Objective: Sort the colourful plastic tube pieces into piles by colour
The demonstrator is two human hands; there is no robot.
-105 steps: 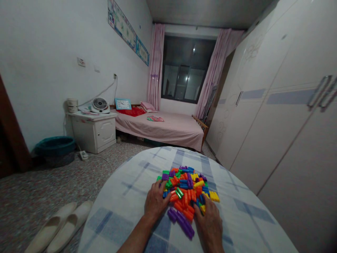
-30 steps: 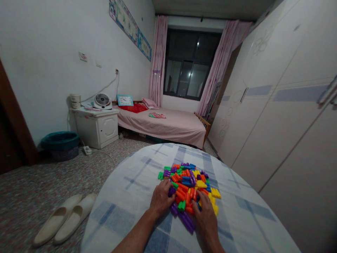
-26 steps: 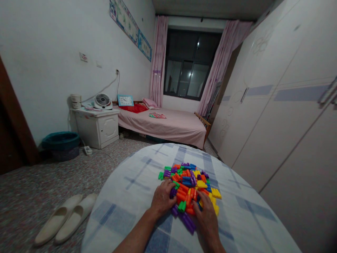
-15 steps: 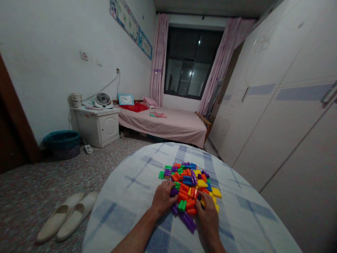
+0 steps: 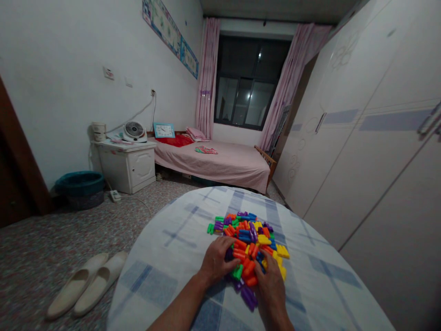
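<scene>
A heap of plastic building blocks in orange, purple, green, blue and yellow lies on the round table. Along the near left side of the heap, my left hand curves with thumb and fingers apart, touching green and purple blocks. My right hand rests against the near right side, its fingers spread among orange, blue and yellow pieces. Orange blocks sit between the two hands. A purple block lies at the near edge beside my right wrist. The fingers partly cover the blocks beneath them.
A blue and white checked cloth covers the table. Pale shoes stand on the floor at left. Beyond are a bed, a white cabinet with a fan, and a teal tub. A wardrobe lines the right.
My left hand has slid slightly right, its thumb nearer the green block. The orange blocks between my hands have shifted and turned, and the near purple blocks have moved a little towards me.
</scene>
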